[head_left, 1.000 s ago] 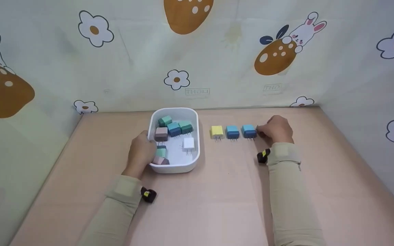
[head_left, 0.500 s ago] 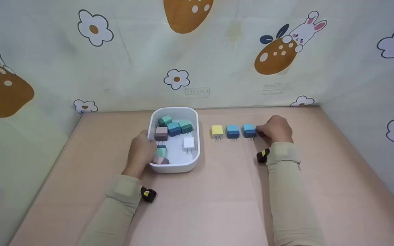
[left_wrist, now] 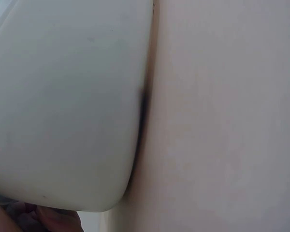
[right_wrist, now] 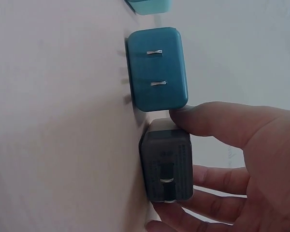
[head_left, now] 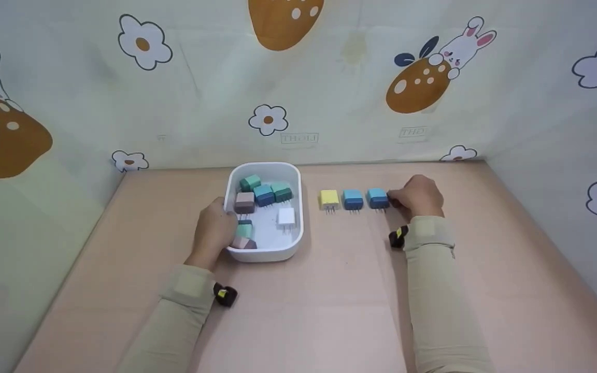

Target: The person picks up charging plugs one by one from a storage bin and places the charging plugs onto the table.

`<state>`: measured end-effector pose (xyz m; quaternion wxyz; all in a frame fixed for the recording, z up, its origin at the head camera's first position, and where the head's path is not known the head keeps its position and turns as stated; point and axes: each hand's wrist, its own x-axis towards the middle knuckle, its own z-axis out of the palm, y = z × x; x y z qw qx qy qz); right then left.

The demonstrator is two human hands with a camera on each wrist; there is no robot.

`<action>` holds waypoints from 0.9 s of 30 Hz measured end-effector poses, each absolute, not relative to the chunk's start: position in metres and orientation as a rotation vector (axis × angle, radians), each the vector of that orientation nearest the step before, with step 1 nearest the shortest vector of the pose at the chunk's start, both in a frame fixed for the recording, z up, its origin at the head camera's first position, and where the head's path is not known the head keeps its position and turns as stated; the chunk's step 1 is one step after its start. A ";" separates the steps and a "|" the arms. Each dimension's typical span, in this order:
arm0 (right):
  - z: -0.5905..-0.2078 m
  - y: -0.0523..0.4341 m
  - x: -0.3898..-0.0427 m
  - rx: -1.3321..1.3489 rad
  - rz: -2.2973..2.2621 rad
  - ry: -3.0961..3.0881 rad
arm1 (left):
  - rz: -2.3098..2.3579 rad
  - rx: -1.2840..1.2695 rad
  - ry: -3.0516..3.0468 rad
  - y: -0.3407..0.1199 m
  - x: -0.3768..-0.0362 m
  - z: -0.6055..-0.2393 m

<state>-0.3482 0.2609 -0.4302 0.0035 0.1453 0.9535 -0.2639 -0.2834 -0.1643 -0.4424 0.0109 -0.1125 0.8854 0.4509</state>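
My right hand [head_left: 416, 197] pinches a dark grey charger plug [right_wrist: 165, 166] that stands on the table. My thumb [right_wrist: 208, 118] is on its far side and my fingers are under its near side. The plug touches the end of a row: a blue plug [head_left: 377, 198], a second blue plug [head_left: 352, 199] and a yellow plug [head_left: 328, 199], prongs toward me. My left hand [head_left: 214, 230] holds the left rim of a white bin [head_left: 294, 235] with several plugs in it. Its outer wall [left_wrist: 63, 106] fills the left wrist view.
In the bin lie green, blue, brown, pink and white plugs [head_left: 285, 216]. Patterned fabric walls [head_left: 298, 93] close in the back and both sides of the pink tabletop [head_left: 329, 311]. Small black sensors sit on both wrists.
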 end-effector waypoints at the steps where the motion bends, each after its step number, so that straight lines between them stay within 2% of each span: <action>1: -0.430 0.261 -0.348 0.457 -0.826 2.991 | 1.407 -0.353 2.760 -0.164 -0.283 -0.442; 27: -0.430 0.262 -0.352 0.533 -0.880 2.920 | 1.416 -0.330 2.765 -0.165 -0.282 -0.442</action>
